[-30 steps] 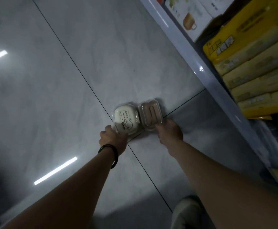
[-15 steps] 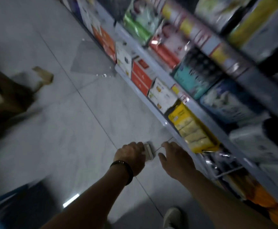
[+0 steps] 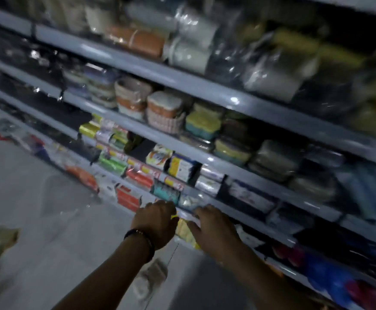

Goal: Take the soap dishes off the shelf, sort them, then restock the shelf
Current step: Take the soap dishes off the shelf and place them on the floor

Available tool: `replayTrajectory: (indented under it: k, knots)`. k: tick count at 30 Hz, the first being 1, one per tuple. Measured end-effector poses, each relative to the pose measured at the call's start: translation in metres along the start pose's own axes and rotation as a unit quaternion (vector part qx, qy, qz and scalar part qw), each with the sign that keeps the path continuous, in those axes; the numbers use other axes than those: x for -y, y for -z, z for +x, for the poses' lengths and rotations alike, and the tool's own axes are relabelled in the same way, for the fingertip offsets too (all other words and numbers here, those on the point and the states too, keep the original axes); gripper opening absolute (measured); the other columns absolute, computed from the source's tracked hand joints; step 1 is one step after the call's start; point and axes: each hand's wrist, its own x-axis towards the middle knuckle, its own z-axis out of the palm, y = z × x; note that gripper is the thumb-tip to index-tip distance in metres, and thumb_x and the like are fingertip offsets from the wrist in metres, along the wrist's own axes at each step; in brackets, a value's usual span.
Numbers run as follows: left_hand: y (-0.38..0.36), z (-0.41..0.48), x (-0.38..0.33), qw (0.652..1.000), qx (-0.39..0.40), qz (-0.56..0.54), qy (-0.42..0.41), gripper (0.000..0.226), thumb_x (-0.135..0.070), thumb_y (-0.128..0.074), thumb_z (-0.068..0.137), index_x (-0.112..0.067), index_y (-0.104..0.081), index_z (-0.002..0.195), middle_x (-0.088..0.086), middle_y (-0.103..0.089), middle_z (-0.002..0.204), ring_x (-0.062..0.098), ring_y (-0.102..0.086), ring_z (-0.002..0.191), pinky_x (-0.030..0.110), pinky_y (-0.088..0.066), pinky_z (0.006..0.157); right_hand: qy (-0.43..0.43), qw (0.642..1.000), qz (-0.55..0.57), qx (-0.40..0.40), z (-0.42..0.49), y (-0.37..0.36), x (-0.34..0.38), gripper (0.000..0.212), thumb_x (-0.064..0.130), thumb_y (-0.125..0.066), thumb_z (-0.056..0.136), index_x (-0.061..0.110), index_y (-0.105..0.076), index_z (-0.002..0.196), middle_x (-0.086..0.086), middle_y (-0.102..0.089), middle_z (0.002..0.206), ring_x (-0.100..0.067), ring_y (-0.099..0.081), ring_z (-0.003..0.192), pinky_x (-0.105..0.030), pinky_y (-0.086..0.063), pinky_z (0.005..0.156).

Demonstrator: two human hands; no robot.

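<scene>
Though motion smears the whole view, the layout reads. Far left: pale tiled floor [image 3: 37,209], with a tan cardboard scrap [image 3: 0,239] lying at the edge.

Centre: left hand [image 3: 156,222], black wristband [image 3: 142,239] on the wrist, raised in front of the lower shelving. Its back faces the camera and its fingers curl away out of sight; cannot tell whether it has hold of anything. Below its forearm, a pale shape [image 3: 152,278] lies on the floor, too smeared to name.

Between the two hands a yellow pack [image 3: 183,230] shows on the low shelf.

Right hand [image 3: 215,228] is just beside the left, fingers spread and extended toward the shelf edge, holding nothing.

Above and right: soap dishes [image 3: 164,108], stacked and wrapped in clear plastic, sit on the middle shelf [image 3: 207,157]. The stacks are orange and white, then yellow and teal further right, then grey-green. They are well above both hands, with neither hand touching them.

Lower right: blue and red bags [image 3: 330,271] on the bottom shelf.
</scene>
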Motion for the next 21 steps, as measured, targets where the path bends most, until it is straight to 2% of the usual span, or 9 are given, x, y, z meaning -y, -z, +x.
replayTrajectory:
  k: [6, 9, 11, 13, 14, 16, 17, 19, 21]
  knots:
    - [0.053, 0.015, -0.095, 0.994, -0.005, -0.062, -0.090, 0.030, -0.052, -0.056, 0.098, -0.033, -0.065, 0.119, -0.003, -0.071, 0.117, 0.022, -0.068, 0.107, 0.034, -0.056, 0.085, -0.085, 0.985, 0.110, -0.106, -0.042, 0.085, -0.054, 0.032, 0.046, -0.056, 0.103, 0.022, -0.068, 0.119, -0.003, -0.066, 0.117, -0.023, -0.064, 0.107, -0.036, -0.054, 0.086]
    - [0.065, 0.027, -0.146, 0.978, 0.039, -0.188, -0.083, 0.019, -0.035, -0.064, 0.100, -0.022, -0.070, 0.112, 0.000, -0.074, 0.110, 0.025, -0.071, 0.101, 0.030, -0.053, 0.080, -0.116, 0.969, 0.147, -0.164, -0.049, 0.111, -0.094, 0.027, 0.040, -0.064, 0.101, 0.016, -0.072, 0.108, -0.006, -0.070, 0.108, -0.024, -0.068, 0.099, -0.035, -0.056, 0.080]
    - [0.066, 0.040, -0.177, 0.960, 0.037, -0.271, -0.057, 0.004, -0.025, -0.067, 0.098, -0.023, -0.069, 0.096, -0.001, -0.072, 0.098, 0.027, -0.072, 0.099, 0.032, -0.053, 0.085, -0.149, 0.961, 0.153, -0.175, -0.049, 0.123, -0.125, 0.030, 0.037, -0.070, 0.099, 0.012, -0.073, 0.116, -0.011, -0.070, 0.117, -0.028, -0.068, 0.107, -0.036, -0.056, 0.087]
    - [0.057, 0.055, -0.200, 0.938, 0.043, -0.343, -0.018, 0.009, -0.022, -0.069, 0.097, -0.026, -0.066, 0.089, 0.000, -0.069, 0.091, 0.024, -0.068, 0.091, 0.033, -0.052, 0.083, -0.179, 0.957, 0.142, -0.177, -0.050, 0.130, -0.155, 0.037, 0.036, -0.072, 0.097, 0.012, -0.071, 0.125, -0.014, -0.068, 0.123, -0.033, -0.066, 0.113, -0.037, -0.055, 0.092]
    - [0.053, 0.062, -0.211, 0.917, 0.068, -0.392, 0.008, 0.006, -0.025, -0.071, 0.096, -0.022, -0.068, 0.093, 0.002, -0.069, 0.090, 0.024, -0.066, 0.086, 0.032, -0.051, 0.077, -0.189, 0.957, 0.130, -0.176, -0.049, 0.131, -0.171, 0.040, 0.038, -0.072, 0.096, 0.012, -0.069, 0.127, -0.015, -0.066, 0.123, -0.035, -0.065, 0.114, -0.039, -0.056, 0.093]
    - [0.046, 0.077, -0.230, 0.875, 0.109, -0.467, 0.060, 0.024, -0.034, -0.077, 0.094, -0.016, -0.067, 0.107, 0.009, -0.070, 0.090, 0.027, -0.066, 0.078, 0.034, -0.052, 0.067, -0.202, 0.962, 0.093, -0.162, -0.047, 0.136, -0.199, 0.043, 0.039, -0.072, 0.094, 0.012, -0.066, 0.127, -0.016, -0.065, 0.122, -0.037, -0.063, 0.115, -0.042, -0.056, 0.094]
    - [0.044, 0.083, -0.239, 0.865, 0.116, -0.482, 0.075, 0.025, -0.036, -0.078, 0.092, -0.018, -0.067, 0.105, 0.013, -0.072, 0.094, 0.031, -0.070, 0.081, 0.039, -0.058, 0.068, -0.211, 0.963, 0.077, -0.150, -0.045, 0.137, -0.213, 0.044, 0.039, -0.072, 0.094, 0.011, -0.064, 0.127, -0.016, -0.066, 0.123, -0.037, -0.062, 0.116, -0.042, -0.056, 0.096]
    - [0.042, 0.096, -0.259, 0.845, 0.123, -0.511, 0.093, 0.022, -0.040, -0.080, 0.089, -0.023, -0.068, 0.094, 0.017, -0.073, 0.113, 0.039, -0.073, 0.101, 0.051, -0.064, 0.084, -0.224, 0.963, 0.061, -0.135, -0.042, 0.142, -0.235, 0.047, 0.033, -0.072, 0.095, 0.008, -0.059, 0.133, -0.017, -0.064, 0.129, -0.039, -0.060, 0.122, -0.040, -0.052, 0.100]
    - [0.042, 0.103, -0.281, 0.808, 0.134, -0.559, 0.130, 0.023, -0.042, -0.079, 0.089, -0.024, -0.068, 0.097, 0.012, -0.069, 0.124, 0.037, -0.072, 0.108, 0.043, -0.064, 0.078, -0.229, 0.962, 0.069, -0.132, -0.038, 0.148, -0.254, 0.054, 0.026, -0.072, 0.095, 0.005, -0.052, 0.140, -0.021, -0.058, 0.139, -0.039, -0.055, 0.127, -0.040, -0.048, 0.106]
